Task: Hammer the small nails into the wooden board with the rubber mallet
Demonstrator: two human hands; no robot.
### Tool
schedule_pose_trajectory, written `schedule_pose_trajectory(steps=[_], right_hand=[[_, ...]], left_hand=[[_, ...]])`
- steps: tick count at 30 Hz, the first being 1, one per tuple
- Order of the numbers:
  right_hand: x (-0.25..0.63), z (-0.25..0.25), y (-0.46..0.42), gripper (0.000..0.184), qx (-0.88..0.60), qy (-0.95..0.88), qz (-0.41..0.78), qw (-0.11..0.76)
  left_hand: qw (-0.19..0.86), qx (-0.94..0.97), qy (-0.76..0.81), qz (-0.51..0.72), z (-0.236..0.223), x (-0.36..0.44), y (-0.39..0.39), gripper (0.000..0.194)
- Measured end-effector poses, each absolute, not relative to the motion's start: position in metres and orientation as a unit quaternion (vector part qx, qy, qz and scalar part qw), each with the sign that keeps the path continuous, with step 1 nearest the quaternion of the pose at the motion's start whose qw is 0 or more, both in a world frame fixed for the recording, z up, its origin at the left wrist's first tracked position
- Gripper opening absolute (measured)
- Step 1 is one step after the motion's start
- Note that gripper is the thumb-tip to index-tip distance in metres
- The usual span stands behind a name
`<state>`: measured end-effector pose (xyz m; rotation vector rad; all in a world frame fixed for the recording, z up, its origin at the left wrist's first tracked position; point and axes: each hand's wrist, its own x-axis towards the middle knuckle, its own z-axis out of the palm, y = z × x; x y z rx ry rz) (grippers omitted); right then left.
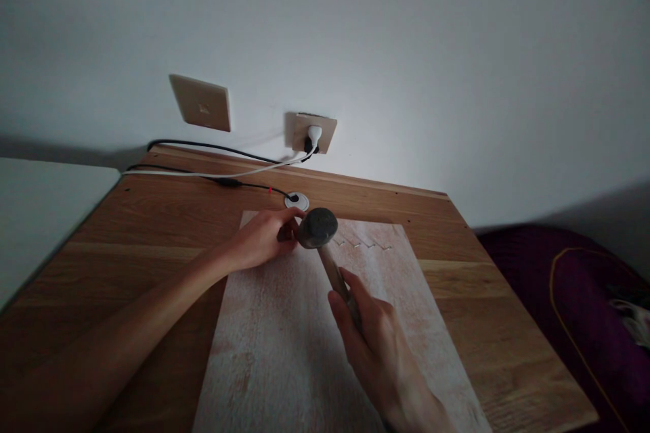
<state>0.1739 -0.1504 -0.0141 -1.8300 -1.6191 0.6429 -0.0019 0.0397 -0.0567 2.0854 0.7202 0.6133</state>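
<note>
My right hand (pixel 378 345) is closed round the handle of a mallet with a dark, rounded head (pixel 319 226). The mallet is held over the far part of a whitish, worn board (pixel 284 325) that lies on a wooden desk. My left hand (pixel 267 240) rests at the board's far left, fingers bent together just beside the mallet head. The head hides its fingertips, so whatever they pinch cannot be made out. Right of the head, several thin nails (pixel 372 245) stand in a row across the board.
The wooden desk (pixel 451 284) meets a white wall. Behind the board are a cable grommet (pixel 296 201), black and white cables (pixel 203 174), and a socket (pixel 325 132) with a white plug. A blank-looking wall plate (pixel 203 105) is further left. Purple fabric (pixel 533 277) lies at right.
</note>
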Motion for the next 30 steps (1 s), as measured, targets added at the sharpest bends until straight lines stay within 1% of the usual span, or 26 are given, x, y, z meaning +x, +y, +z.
schedule_pose_trajectory(steps=[13, 18, 24, 30], right_hand=[[0.1751, -0.0171, -0.1512, 0.045, -0.69, -0.614, 0.233, 0.306], [0.1734, -0.0172, -0.1537, 0.047, -0.693, -0.608, 0.25, 0.296], [0.173, -0.0186, -0.1578, 0.047, -0.695, -0.609, 0.235, 0.301], [0.1743, -0.0207, -0.1562, 0.049, -0.696, -0.607, 0.251, 0.29]], left_hand=[[0.432, 0.818, 0.289, 0.245, -0.0538, -0.0012, 0.0394, 0.04], [0.429, 0.82, 0.292, 0.242, -0.0547, -0.0021, 0.0398, 0.039], [0.43, 0.82, 0.29, 0.242, -0.0544, -0.0018, 0.0387, 0.039], [0.428, 0.821, 0.289, 0.242, -0.0544, -0.0019, 0.039, 0.042]])
